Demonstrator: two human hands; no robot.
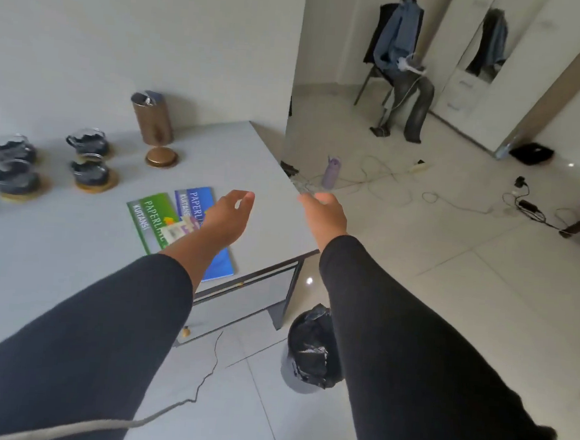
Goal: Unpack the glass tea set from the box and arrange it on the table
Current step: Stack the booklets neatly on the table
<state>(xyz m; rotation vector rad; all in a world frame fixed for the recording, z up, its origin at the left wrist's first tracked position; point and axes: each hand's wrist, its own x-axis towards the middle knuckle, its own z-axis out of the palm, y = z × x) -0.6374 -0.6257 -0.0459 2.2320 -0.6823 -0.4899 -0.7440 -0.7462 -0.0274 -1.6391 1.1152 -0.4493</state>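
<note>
Plain white wall (123, 36) running behind grey table (56, 255). Glossy pale tile floor (449, 282) reflecting light, cables (387, 188) trailing across it. Chair (381, 75) draped with jeans and jacket sitting in far room, beside mirrored white wardrobe (478, 61). Bin with black liner (310, 348) standing near table corner. Purple bottle (331, 173) sitting on floor.

The worktop (73, 256) is pale grey. On it lie a green booklet (149, 218) and a blue booklet (222, 265), beside dark cups (89, 171) on tan coasters (95, 185). Sleeves (104, 310) are black.
</note>
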